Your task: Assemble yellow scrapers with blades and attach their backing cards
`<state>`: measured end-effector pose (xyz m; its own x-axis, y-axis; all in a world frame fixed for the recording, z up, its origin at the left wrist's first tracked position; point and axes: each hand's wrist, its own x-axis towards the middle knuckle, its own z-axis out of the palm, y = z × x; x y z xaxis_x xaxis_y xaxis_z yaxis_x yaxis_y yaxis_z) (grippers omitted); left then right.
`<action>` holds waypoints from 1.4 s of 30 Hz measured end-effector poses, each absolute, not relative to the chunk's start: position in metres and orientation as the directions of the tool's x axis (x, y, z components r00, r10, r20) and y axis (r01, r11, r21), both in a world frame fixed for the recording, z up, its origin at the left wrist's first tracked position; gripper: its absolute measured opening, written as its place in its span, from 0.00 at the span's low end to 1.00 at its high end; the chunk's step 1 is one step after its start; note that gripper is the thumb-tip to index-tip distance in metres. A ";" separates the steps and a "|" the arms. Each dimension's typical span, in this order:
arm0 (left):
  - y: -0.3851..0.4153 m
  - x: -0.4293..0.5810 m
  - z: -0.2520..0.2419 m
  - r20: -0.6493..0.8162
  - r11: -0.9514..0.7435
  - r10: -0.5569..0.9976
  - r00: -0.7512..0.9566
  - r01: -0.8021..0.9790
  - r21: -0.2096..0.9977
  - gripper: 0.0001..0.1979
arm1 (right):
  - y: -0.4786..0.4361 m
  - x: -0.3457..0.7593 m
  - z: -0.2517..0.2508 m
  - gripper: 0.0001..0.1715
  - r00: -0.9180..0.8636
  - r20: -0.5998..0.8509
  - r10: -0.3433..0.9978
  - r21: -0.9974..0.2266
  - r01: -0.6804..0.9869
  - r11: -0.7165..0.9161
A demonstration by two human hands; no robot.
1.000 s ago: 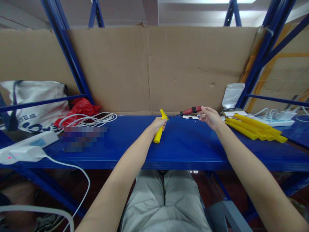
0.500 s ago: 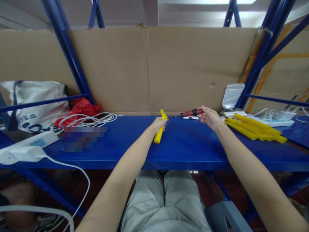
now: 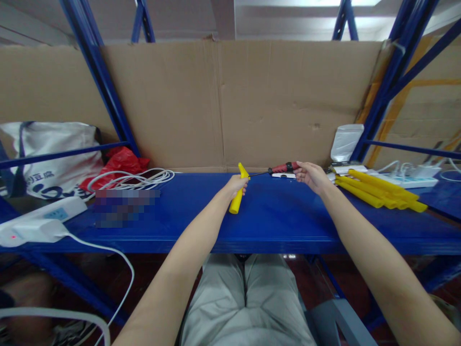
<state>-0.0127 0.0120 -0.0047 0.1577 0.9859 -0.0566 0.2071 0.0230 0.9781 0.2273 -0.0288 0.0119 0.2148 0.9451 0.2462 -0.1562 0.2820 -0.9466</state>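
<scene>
Over the blue table (image 3: pixel 277 226), my left hand (image 3: pixel 238 184) is closed around a yellow handle-shaped piece (image 3: pixel 235 204), whose angled top sticks up above the fingers. My right hand (image 3: pixel 310 176) pinches the end of a red and black screwdriver (image 3: pixel 284 168). The screwdriver lies nearly level, and its thin shaft points left and meets the yellow piece beside my left fingers. The exact contact at its tip is too small to make out. Behind the screwdriver handle lies a small white item (image 3: pixel 284 176).
Several yellow tubes (image 3: pixel 382 190) lie at the right, before a white power strip (image 3: pixel 414 179). Coiled white cable (image 3: pixel 144 179), a red plastic bag (image 3: pixel 124 162) and another power strip (image 3: pixel 46 214) are at the left. Cardboard (image 3: pixel 273 101) stands behind the table.
The screwdriver handle and the fingers of my right hand have shifted very slightly left. My left hand still holds the yellow piece in about the same place.
</scene>
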 end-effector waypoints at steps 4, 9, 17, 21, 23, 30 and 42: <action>0.010 -0.012 -0.004 -0.046 0.013 0.987 0.155 0.204 0.979 0.08 | -0.028 0.228 0.011 0.11 0.234 0.219 0.947 -0.957 -0.136 0.255; 0.009 -0.012 -0.003 -0.043 0.009 0.985 0.168 0.201 0.979 0.08 | -0.032 0.227 0.013 0.10 0.178 0.257 0.950 -0.948 -0.146 0.283; 0.010 -0.011 -0.004 -0.037 0.004 0.987 0.159 0.203 0.979 0.07 | -0.033 0.225 0.015 0.07 0.169 0.274 0.947 -0.931 -0.199 0.305; 0.012 -0.011 -0.005 -0.040 0.007 0.986 0.163 0.201 0.980 0.06 | -0.030 0.227 0.012 0.13 0.214 0.278 0.937 -0.937 -0.154 0.313; 0.013 -0.011 -0.005 -0.038 0.003 0.985 0.171 0.198 0.980 0.05 | -0.029 0.228 0.011 0.14 0.231 0.282 0.931 -0.935 -0.152 0.321; 0.013 -0.011 -0.005 -0.035 -0.005 0.982 0.187 0.210 0.978 0.05 | -0.026 0.230 0.009 0.13 0.255 0.296 0.921 -0.936 -0.113 0.332; 0.010 -0.010 -0.004 -0.045 0.006 0.982 0.183 0.210 0.978 0.04 | -0.030 0.228 0.013 0.08 0.205 0.321 0.924 -0.926 -0.137 0.352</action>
